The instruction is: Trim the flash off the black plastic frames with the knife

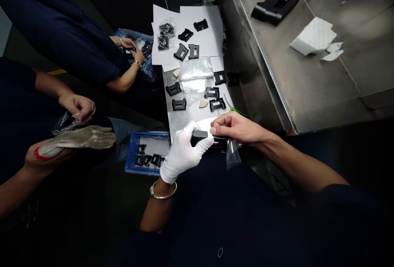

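Note:
My left hand (185, 150), in a white glove, grips a black plastic part (200, 134) between thumb and fingers. My bare right hand (235, 126) pinches at the right end of the same part, thumb against forefinger. A clear plastic bag (233, 155) hangs just below the right hand; whether its fingers hold it is hidden. Past my hands, black frame-shaped parts (217, 104) lie on the narrow table (175, 121). Near them are a beige wedge-shaped piece (203, 104) and a green-handled tool (235, 110). A stack of clear bags (196, 69) lies farther back.
Two co-workers stand at left, one holding a grey knitted glove (83, 138), the other with hands over a blue bin (147, 72). Another blue bin (127, 162) with black parts is beside my left wrist. At right, a metal counter (308, 82) carries a larger black part (275, 5) and crumpled paper (315, 36).

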A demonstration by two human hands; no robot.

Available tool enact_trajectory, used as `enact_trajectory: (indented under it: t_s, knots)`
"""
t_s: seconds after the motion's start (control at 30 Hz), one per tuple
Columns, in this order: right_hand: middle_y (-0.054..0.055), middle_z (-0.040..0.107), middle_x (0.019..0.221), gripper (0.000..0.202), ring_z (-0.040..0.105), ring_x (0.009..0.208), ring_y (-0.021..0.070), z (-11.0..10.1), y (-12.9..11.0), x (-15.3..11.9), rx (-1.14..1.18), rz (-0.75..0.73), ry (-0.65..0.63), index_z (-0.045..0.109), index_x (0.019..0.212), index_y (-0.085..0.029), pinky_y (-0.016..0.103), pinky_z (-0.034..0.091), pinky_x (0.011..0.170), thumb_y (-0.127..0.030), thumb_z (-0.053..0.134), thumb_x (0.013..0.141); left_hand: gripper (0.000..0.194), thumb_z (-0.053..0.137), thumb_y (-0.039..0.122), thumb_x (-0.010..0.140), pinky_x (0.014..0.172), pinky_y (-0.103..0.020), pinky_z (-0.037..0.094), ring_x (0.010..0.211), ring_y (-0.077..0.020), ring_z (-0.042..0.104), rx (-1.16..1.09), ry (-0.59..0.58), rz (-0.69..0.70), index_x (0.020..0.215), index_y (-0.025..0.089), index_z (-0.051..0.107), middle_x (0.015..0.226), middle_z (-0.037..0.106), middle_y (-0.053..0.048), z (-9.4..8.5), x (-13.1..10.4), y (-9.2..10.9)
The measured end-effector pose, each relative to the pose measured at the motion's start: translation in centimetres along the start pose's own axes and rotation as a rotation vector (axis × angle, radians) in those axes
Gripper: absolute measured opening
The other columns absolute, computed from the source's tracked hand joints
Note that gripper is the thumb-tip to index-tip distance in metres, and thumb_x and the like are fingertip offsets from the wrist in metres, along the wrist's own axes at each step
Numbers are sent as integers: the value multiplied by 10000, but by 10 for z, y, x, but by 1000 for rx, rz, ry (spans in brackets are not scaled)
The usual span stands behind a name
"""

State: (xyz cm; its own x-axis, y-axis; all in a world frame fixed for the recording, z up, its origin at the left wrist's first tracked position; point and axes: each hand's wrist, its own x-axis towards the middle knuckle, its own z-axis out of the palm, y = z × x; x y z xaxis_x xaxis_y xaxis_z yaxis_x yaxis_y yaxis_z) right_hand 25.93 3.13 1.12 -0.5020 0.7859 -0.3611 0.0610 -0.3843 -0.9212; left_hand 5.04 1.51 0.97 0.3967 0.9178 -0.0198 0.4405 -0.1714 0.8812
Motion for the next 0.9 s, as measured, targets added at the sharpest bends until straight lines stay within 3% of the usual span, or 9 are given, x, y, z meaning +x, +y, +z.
enact_trajectory:
  t_s: [0.13,0.3,0.47,0.67,0.77,0.9]
  knots:
    - [-29,540,633,316,416,606,88,0,-1,0,-85,-24,43,643,677,-146,261,300,571,-402,827,705,330,687,418,924,542,-267,370,565,-110,483,44,25,18,803,210,462,660,531,36,3,0,-3]
    - [-46,402,568,472,333,586,75,2,4,2,-83,-99,154,481,516,-169,272,266,573,-440,744,799,224,642,359,950,571,-285,412,604,-137,546,86,31,68,854,217,497,719,594,10,7,-2,-3]
    - [-36,479,606,356,367,572,79,3,1,-1,-128,-69,86,649,699,-145,255,266,527,-463,791,772,241,659,366,941,550,-286,420,585,-143,567,54,66,43,849,218,492,705,608,13,5,-3,-5]
    - [-36,403,574,493,325,576,77,0,3,3,-169,-106,155,484,535,-171,267,257,540,-483,721,833,171,642,342,945,596,-314,466,658,-168,599,95,62,109,913,225,521,795,636,-21,12,-6,-12]
    - [-36,421,575,448,347,575,81,-3,0,1,-239,-107,106,536,571,-163,269,275,550,-470,708,849,178,641,340,947,618,-320,485,697,-175,617,101,62,159,919,220,513,844,645,-33,13,-6,-16]
    - [-38,468,560,377,390,559,86,2,-3,-1,-339,-108,160,587,611,-162,264,286,535,-438,754,806,170,639,313,944,627,-327,496,742,-194,645,125,98,210,930,212,504,887,655,-54,16,-5,-19]
